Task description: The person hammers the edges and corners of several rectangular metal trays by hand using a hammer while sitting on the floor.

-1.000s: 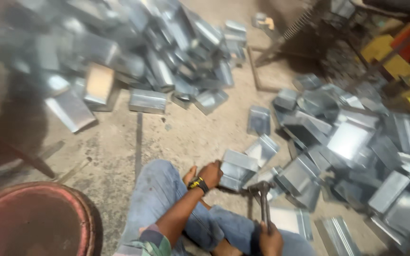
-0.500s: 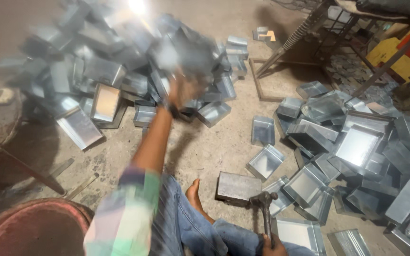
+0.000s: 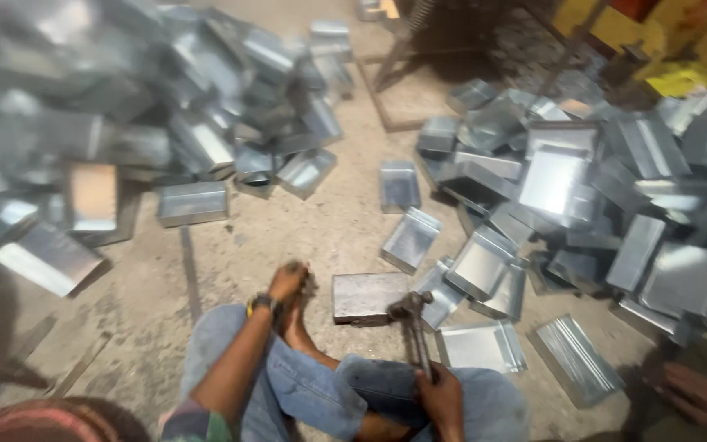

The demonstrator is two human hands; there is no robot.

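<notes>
1. Bare concrete floor, dusty and grey, carrying everything listed here; the person sits on it with blue-jeaned knees drawn up at 6 o'clock.

2. Large heap of shiny galvanised sheet-metal trays, from 9 to 12 o'clock, blurred, tumbled at all angles.

3. Second heap of the same folded sheet-metal trays, from 1 to 4 o'clock, spilling toward the centre; its nearest loose trays lie just beside item 4 on its 3 o'clock side.

4. Dark rectangular steel block, flat on the floor at centre, long axis running 9 to 3 o'clock. It lies between the two hands: at 3 o'clock from the left hand, and at 11 o'clock from the right hand.

5. Dark metal hammer, handle running from 6 up to 12 o'clock, head resting at or just over the block's right end; whether it touches cannot be told.

6. Left hand, wristband at the wrist, loosely curled and holding nothing, lowered near a bare foot, just beside the block's left end and nearer to it than the other hand.

7. Right hand, fingers pressed closed around the bottom of the hammer handle, low at 6 o'clock above the knee.

8. Another person's hand, at 4 o'clock in the corner, lying slack, well apart from the block.
</notes>
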